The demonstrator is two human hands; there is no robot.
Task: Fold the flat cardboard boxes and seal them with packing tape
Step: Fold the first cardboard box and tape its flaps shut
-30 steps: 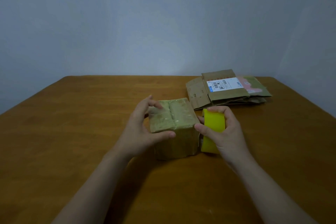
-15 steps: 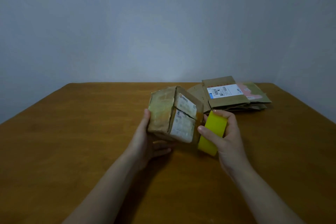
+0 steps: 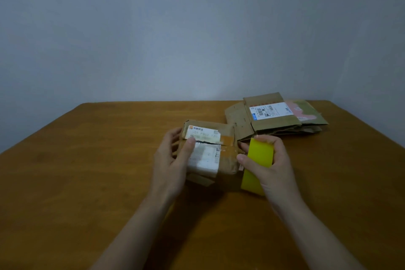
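The left hand (image 3: 168,166) grips one box (image 3: 225,156), the right hand (image 3: 275,174) one tape roll (image 3: 260,155). One flat-box stack (image 3: 276,117) lies near the surface's (image 3: 87,182) far-right corner.

On the table (image 3: 87,182), tape roll (image 3: 259,155) sits right of box (image 3: 225,160), flattened boxes (image 3: 276,120) behind.

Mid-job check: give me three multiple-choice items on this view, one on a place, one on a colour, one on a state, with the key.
1. The stack of flat boxes lies: A. far right on the table; B. near left; C. on the floor.
2. The tape roll is: A. red; B. yellow; C. clear.
3. The folded box is: A. untouched; B. gripped by the left hand; C. atop the stack.
Key: A, it lies beyond the right hand; B, its band shows yellow; B, thumb and fingers clasp it.
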